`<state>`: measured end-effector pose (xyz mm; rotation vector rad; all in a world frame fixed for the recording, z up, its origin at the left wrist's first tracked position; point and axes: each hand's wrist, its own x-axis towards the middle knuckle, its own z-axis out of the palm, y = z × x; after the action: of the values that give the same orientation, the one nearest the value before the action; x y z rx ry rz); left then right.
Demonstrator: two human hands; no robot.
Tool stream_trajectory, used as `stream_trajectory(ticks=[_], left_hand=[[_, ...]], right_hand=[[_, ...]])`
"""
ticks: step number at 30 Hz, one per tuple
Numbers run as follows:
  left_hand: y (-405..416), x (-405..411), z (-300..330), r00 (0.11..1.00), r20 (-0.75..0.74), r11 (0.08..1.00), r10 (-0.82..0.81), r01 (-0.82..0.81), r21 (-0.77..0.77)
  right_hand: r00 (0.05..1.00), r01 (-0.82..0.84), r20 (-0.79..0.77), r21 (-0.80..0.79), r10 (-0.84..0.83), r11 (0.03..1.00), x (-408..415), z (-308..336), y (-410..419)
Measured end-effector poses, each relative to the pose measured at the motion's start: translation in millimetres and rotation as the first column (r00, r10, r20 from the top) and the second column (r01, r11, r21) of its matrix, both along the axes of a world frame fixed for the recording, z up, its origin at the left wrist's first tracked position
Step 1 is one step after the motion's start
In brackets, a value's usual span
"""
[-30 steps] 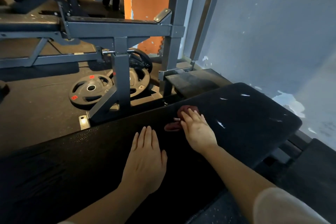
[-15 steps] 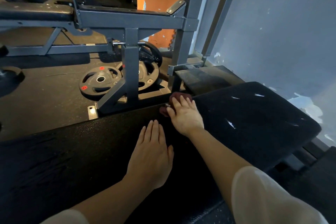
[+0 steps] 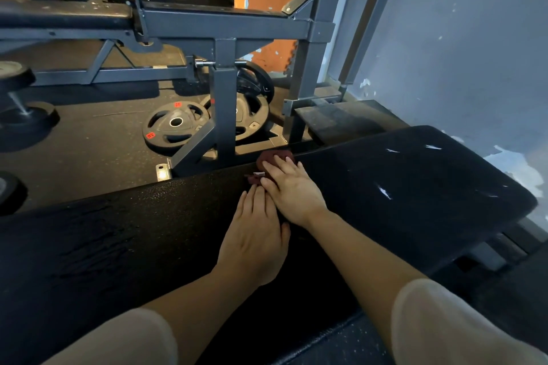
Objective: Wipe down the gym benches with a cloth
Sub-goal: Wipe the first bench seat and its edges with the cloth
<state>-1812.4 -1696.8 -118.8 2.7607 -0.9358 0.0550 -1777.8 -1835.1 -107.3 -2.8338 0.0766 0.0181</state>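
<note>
Moved: I see my right hand [image 3: 293,190] and the maroon cloth [image 3: 274,157] now at the bench pad's [image 3: 415,187] far edge, nearer my left hand [image 3: 255,240]. Right: fingers straight, pressing cloth. Left: flat, fingers extended, resting on pad. Floor beyond: weight plates [image 3: 175,124], steel frame [image 3: 225,92].

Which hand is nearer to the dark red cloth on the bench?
Right. The right hand lies flat on the cloth at the bench far edge. The left hand rests flat on the pad just nearer the person, off the cloth.
</note>
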Motion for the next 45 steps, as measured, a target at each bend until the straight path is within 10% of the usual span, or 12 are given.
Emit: stream_trajectory(ticks=[9,14,18,22,29,36,45], left_hand=[[10,-14,22,0.996,0.015,0.95,0.084,-0.075,-0.304],[34,-8,24,0.853,-0.277,0.579,0.442,-0.507,-0.639],[65,-5,26,0.882,-0.357,0.819,0.307,-0.437,-0.373],[101,-8,45,0.921,-0.387,0.991,0.046,-0.092,-0.102],[122,-59,35,0.956,-0.288,0.996,0.048,-0.024,0.087],[162,-88,34,0.933,-0.353,0.989,-0.073,0.112,0.092],[165,-95,36,0.943,-0.322,0.984,-0.081,0.126,0.122]], right_hand=[[0.966,0.256,-0.013,-0.104,-0.259,0.961,-1,0,-1],[0.997,0.015,-0.071,-0.045,-0.018,0.999,-13,9,56],[0.991,0.0,-0.134,-0.086,-0.011,0.996,-58,13,33],[0.905,0.399,-0.096,-0.152,-0.415,0.904,-108,12,13],[0.994,0.098,-0.046,-0.078,-0.102,0.992,-142,4,127],[0.818,0.575,-0.037,0.008,-0.574,0.818,-203,0,70],[0.983,0.181,-0.005,0.03,-0.181,0.983,-219,-6,132]])
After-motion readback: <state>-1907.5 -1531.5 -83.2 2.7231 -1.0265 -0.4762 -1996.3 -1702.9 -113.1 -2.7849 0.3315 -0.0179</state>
